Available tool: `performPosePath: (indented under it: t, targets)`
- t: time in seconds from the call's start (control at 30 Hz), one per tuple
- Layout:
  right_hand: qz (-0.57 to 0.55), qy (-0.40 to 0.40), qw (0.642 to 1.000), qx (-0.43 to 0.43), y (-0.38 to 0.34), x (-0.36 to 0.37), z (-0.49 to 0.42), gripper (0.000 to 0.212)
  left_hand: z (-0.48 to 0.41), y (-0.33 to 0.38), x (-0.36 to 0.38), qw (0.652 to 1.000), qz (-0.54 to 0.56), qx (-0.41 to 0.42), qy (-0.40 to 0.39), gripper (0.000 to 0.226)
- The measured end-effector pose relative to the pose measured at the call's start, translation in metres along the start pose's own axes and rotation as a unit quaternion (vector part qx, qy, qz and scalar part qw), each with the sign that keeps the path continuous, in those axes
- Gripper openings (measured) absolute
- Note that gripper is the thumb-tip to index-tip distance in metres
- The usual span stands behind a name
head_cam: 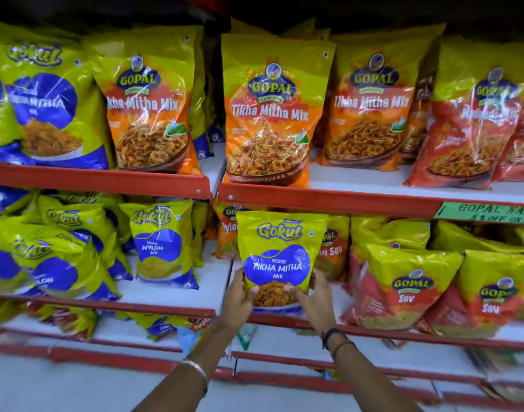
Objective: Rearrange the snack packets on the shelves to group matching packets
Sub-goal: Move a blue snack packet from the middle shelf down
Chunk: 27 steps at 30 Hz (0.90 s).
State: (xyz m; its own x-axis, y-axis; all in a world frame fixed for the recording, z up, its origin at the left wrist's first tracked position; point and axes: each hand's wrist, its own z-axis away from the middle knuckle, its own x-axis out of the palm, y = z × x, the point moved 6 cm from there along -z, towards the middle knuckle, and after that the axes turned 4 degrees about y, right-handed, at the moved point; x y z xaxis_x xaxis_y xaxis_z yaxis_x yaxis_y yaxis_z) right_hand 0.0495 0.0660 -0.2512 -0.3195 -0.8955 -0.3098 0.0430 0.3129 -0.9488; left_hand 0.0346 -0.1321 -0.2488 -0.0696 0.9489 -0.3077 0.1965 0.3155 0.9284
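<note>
Up top, upper shelf (359, 200) lined with orange Gopal Tikha Mitha Mix packets (268, 114); below, middle shelf (177, 292) carrying Gokul Nylon Sev packet (162, 245) at left; centre, Gokul Tikha Mitha Mix packet (280, 257) upright, gripped low by left hand (238, 301) and right hand (314, 301).

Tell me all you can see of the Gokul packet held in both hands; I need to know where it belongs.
The Gokul Tikha Mitha Mix packet is a glossy, crinkled plastic pouch, yellow-green with a blue patch bearing white lettering and a picture of the orange snack low down. It looks sealed and full. It is held upright, label facing the camera, before the middle shelf. The left hand and right hand have a grip on its lower corners, thumbs on the front.
</note>
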Motion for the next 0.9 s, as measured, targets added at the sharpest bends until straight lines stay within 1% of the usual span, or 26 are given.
performPosePath:
  t: [0.1, 0.17, 0.2, 0.23, 0.27, 0.33, 0.4, 0.43, 0.5, 0.57, 0.63, 0.7, 0.73, 0.8, 0.9]
  targets:
    - [0.02, -0.011, 1.0, 0.002, -0.004, 0.013, -0.013, 0.046, -0.021, -0.017, 0.001, 0.999, -0.018, -0.021, -0.021, 0.047]
    - [0.027, -0.029, 0.999, 0.019, 0.0, 0.022, -0.02, 0.041, -0.034, -0.033, 0.002, 0.998, -0.05, -0.039, -0.031, 0.053]
    - [0.038, -0.039, 0.998, 0.026, 0.003, 0.025, -0.022, 0.039, -0.04, -0.04, 0.002, 0.996, -0.06, -0.053, -0.033, 0.052]
    - [0.052, -0.044, 0.997, 0.03, 0.007, 0.028, -0.023, 0.041, -0.044, -0.045, 0.001, 0.995, -0.067, -0.069, -0.028, 0.047]
    - [0.072, -0.047, 0.996, 0.035, 0.014, 0.03, -0.026, 0.046, -0.048, -0.048, 0.0, 0.994, -0.074, -0.078, -0.022, 0.043]
    - [0.105, -0.061, 0.992, 0.035, 0.022, 0.034, -0.032, 0.061, -0.055, -0.048, 0.002, 0.992, -0.094, -0.084, -0.018, 0.042]
    - [0.141, -0.064, 0.987, 0.036, 0.011, 0.033, -0.028, 0.066, -0.056, -0.045, 0.003, 0.99, -0.115, -0.081, -0.018, 0.04]
    - [0.165, -0.048, 0.985, 0.027, 0.005, 0.031, -0.026, 0.066, -0.054, -0.041, 0.001, 0.99, -0.118, -0.075, -0.009, 0.038]
    - [0.201, 0.02, 0.979, -0.024, -0.012, 0.025, -0.02, 0.06, -0.048, -0.027, -0.009, 0.992, -0.115, -0.043, 0.023, 0.038]
    - [0.161, 0.063, 0.982, -0.08, -0.039, 0.023, -0.011, 0.053, -0.042, -0.008, -0.021, 0.993, -0.112, 0.004, 0.041, 0.04]
    - [0.083, 0.071, 0.985, -0.136, -0.077, 0.028, -0.008, 0.046, -0.041, 0.017, -0.037, 0.993, -0.103, 0.042, 0.043, 0.041]
    - [0.031, 0.062, 0.978, -0.197, -0.125, 0.037, -0.01, 0.032, -0.046, 0.051, -0.059, 0.989, -0.095, 0.11, 0.038, 0.035]
    - [0.012, 0.058, 0.972, -0.226, -0.153, 0.043, -0.011, 0.026, -0.049, 0.071, -0.073, 0.982, -0.096, 0.157, 0.037, 0.029]
    - [-0.021, 0.054, 0.961, -0.27, -0.206, 0.056, -0.016, 0.019, -0.06, 0.11, -0.105, 0.965, -0.101, 0.238, 0.046, 0.021]
    - [-0.055, 0.053, 0.948, -0.309, -0.269, 0.082, -0.029, 0.02, -0.082, 0.159, -0.158, 0.931, -0.137, 0.322, 0.1, 0.02]
